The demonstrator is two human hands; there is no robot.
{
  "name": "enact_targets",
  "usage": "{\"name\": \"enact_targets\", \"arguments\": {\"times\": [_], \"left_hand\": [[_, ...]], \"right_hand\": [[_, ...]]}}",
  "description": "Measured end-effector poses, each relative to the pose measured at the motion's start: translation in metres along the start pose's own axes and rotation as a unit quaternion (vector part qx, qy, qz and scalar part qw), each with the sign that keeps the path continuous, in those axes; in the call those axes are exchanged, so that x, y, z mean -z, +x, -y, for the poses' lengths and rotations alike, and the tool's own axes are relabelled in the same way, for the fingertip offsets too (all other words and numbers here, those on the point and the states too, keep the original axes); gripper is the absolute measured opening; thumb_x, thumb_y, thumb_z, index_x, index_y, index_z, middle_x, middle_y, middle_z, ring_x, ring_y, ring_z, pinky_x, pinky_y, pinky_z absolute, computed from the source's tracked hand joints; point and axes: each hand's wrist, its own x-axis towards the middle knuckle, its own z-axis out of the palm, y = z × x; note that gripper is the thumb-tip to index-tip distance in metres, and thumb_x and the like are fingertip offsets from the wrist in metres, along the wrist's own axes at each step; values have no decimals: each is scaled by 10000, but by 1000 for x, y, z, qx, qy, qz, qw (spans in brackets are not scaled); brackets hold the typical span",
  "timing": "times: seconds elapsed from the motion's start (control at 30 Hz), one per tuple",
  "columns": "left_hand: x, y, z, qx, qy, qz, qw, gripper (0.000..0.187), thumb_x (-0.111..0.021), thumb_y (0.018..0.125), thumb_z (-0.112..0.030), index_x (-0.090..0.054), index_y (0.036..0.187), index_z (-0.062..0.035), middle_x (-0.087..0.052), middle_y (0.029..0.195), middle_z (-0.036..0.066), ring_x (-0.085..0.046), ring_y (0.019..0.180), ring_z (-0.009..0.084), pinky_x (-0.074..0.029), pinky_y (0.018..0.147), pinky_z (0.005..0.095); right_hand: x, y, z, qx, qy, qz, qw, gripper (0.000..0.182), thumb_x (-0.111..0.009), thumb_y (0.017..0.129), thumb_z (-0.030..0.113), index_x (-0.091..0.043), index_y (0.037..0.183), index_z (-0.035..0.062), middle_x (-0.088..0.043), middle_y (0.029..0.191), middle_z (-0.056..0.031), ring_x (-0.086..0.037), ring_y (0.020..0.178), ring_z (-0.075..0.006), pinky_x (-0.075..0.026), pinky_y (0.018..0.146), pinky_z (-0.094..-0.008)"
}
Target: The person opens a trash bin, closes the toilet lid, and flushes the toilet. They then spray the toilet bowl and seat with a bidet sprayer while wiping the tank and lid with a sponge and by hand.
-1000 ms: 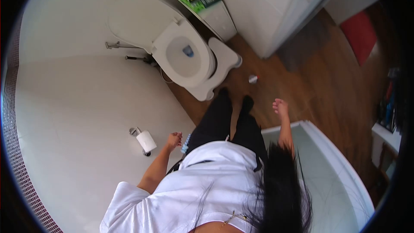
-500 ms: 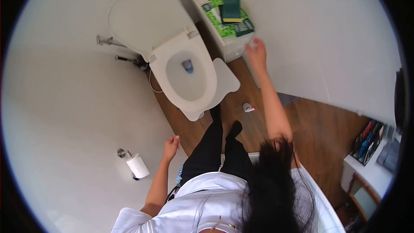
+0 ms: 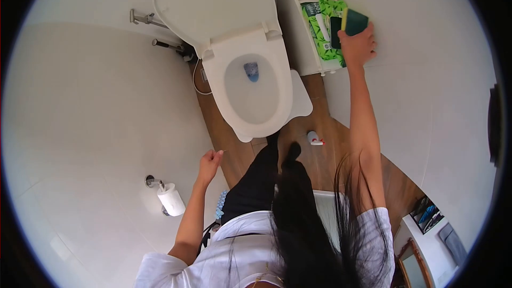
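Note:
At the upper right, my right hand point(image 3: 358, 47) grips a green sponge point(image 3: 356, 23) with a yellow side, lifted at the right edge of a narrow white cabinet point(image 3: 300, 37). Beneath it on the cabinet top lie green patterned packs point(image 3: 323, 21) and a dark flat item point(image 3: 335, 32). My left hand point(image 3: 209, 164) hangs over the floor left of my legs, its fingers curled together; whatever might be between them is too small to make out.
The toilet point(image 3: 288, 96) stands open ahead, something blue point(image 3: 251, 71) in its bowl. A spray bottle point(image 3: 313, 138) is on the wooden floor. Along the left wall are a paper roll point(image 3: 170, 199) and a hand sprayer point(image 3: 143, 17). Shelving point(image 3: 421, 240) stands lower right.
My right hand has moved up to the cabinet top and taken hold of the sponge, which is now lifted and tilted off the packs. The view has shifted. My left hand remains low.

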Motion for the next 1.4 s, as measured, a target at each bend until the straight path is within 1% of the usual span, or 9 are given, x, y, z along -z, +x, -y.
{"name": "enact_targets", "arguments": {"times": [0.1, 0.17, 0.23, 0.37, 0.4, 0.43, 0.73, 0.97, 1.4], "left_hand": [[-11, -3, -7, -2, -19, 3, 1000, 335, -606, 860, -282, -502, 664, -30, -470, 555, 4, -408, 513, 93, -358, 484, 267], [-18, -4, -18, 26, -46, 18, 998, 313, -634, 842, -270, -514, 682, -29, -463, 563, -4, -418, 525, 88, -364, 490, 267], [-29, -3, -18, 32, -27, 24, 999, 295, -636, 843, -262, -528, 707, -24, -495, 597, 0, -444, 545, 83, -377, 510, 249], [-63, 14, -16, 27, -19, 22, 999, 281, -664, 819, -266, -571, 762, -7, -525, 610, 20, -461, 567, 97, -397, 526, 267], [-73, 19, -12, 31, -20, 22, 999, 281, -664, 819, -266, -571, 762, -7, -525, 610, 20, -461, 567, 97, -397, 526, 267], [-82, 26, -8, 26, -21, 14, 999, 282, -664, 819, -267, -579, 772, -2, -542, 629, 31, -470, 577, 103, -406, 536, 270], [-117, 66, 17, 57, -106, -22, 992, 284, -667, 818, -272, -585, 781, -3, -547, 646, 27, -468, 587, 95, -394, 533, 252], [-99, 63, 23, 60, -85, -36, 994, 285, -665, 822, -266, -580, 769, 1, -533, 617, 21, -439, 546, 93, -375, 507, 253], [-114, 93, 10, 64, -156, -81, 982, 364, -595, 857, -344, -582, 763, 8, -541, 616, 40, -452, 546, 105, -393, 531, 260]], "right_hand": [[25, -9, -3, 43, 231, -75, 969, 935, -745, 629, 295, -223, 1356, 23, -478, 1188, -201, -455, 1087, -337, -355, 931, -426], [44, -41, 3, 64, 492, -25, 868, 890, -740, 628, 119, -228, 1344, -14, -448, 1190, -183, -440, 1093, -282, -397, 902, -372], [45, -83, 3, 94, 517, 20, 851, 878, -744, 631, 48, -229, 1339, -14, -418, 1192, -160, -440, 1081, -227, -412, 888, -340], [-28, -158, -19, 48, 509, 332, 793, 795, -802, 619, 107, -350, 1259, -26, -475, 1170, -119, -487, 1055, -176, -419, 899, -305], [-72, -181, -33, -105, 510, 420, 743, 724, -820, 607, 118, -414, 1186, -42, -550, 1065, -91, -552, 955, -165, -463, 830, -285], [-97, -195, -40, -143, 490, 460, 727, 668, -829, 606, 131, -448, 1123, -51, -582, 1005, -91, -584, 877, -164, -490, 768, -281], [-208, -206, -33, 8, 457, 434, 777, 785, -746, 693, 106, -242, 1278, -37, -562, 1043, -201, -588, 960, -262, -464, 831, -317], [-189, -165, 23, 118, 275, 415, 859, 452, -689, 743, 231, -510, 1092, 8, -602, 1026, -180, -596, 921, -324, -465, 788, -345], [-201, -178, -10, -21, 385, 539, 749, 404, -677, 762, 136, -498, 1069, -56, -607, 938, -115, -588, 833, -163, -462, 752, -259]]}}
